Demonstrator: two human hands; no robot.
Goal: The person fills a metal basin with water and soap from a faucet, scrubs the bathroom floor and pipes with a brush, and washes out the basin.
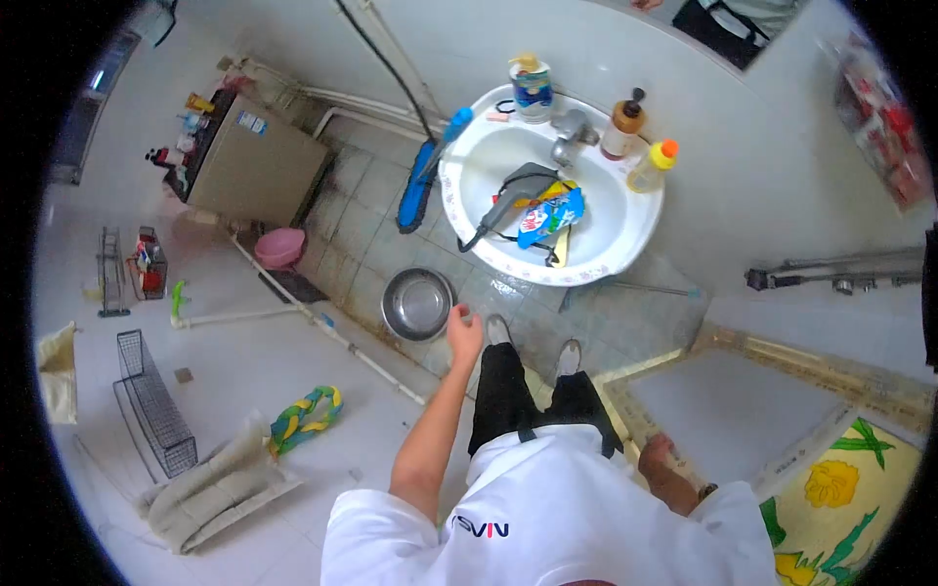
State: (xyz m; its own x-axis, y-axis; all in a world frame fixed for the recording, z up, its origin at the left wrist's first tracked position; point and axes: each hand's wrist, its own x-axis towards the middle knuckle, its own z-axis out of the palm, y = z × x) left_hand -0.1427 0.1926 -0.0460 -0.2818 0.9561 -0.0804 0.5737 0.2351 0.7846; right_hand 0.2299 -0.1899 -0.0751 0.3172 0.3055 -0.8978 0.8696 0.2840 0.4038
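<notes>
My left hand hangs in front of me beside a metal basin on the tiled floor. It holds nothing that I can see, and its thumb stands apart from the loosely curved fingers. My right hand is low at my right side, near a taped panel edge; its fingers are in shadow and hard to make out. Ahead, the white sink holds a grey hair dryer with its cord, a blue printed packet and some yellow items partly covered by them.
Around the sink rim stand a white-and-blue pump bottle, a brown pump bottle and an orange-capped bottle. A blue brush leans left of it. Farther left are a pink basin, a washing machine and a white pipe.
</notes>
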